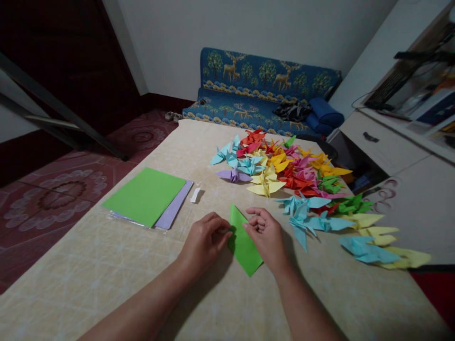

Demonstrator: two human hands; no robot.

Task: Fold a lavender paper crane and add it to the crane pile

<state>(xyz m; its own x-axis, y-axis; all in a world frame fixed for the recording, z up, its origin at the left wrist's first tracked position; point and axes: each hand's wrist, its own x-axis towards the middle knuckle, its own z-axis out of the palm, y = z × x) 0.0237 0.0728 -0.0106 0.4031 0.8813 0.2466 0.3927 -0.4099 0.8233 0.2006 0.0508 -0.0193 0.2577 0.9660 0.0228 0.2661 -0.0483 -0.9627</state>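
A folded green paper (243, 242) lies on the beige table (106, 279) between my hands. My left hand (205, 240) pinches its left edge with curled fingers. On the paper's right edge rests my right hand (266, 236), fingers curled and pressing it down. To the left sits a stack of square sheets (147, 196), green on top and purple beneath, on a clear wrapper. Several folded paper cranes (284, 173) in many colours spread over the right part of the table.
A small white scrap (195, 194) lies beside the paper stack. A blue patterned sofa (263, 90) stands beyond the table's far end. White drawers and shelves (387, 137) run along the right. Red patterned floor tiles (53, 194) show on the left.
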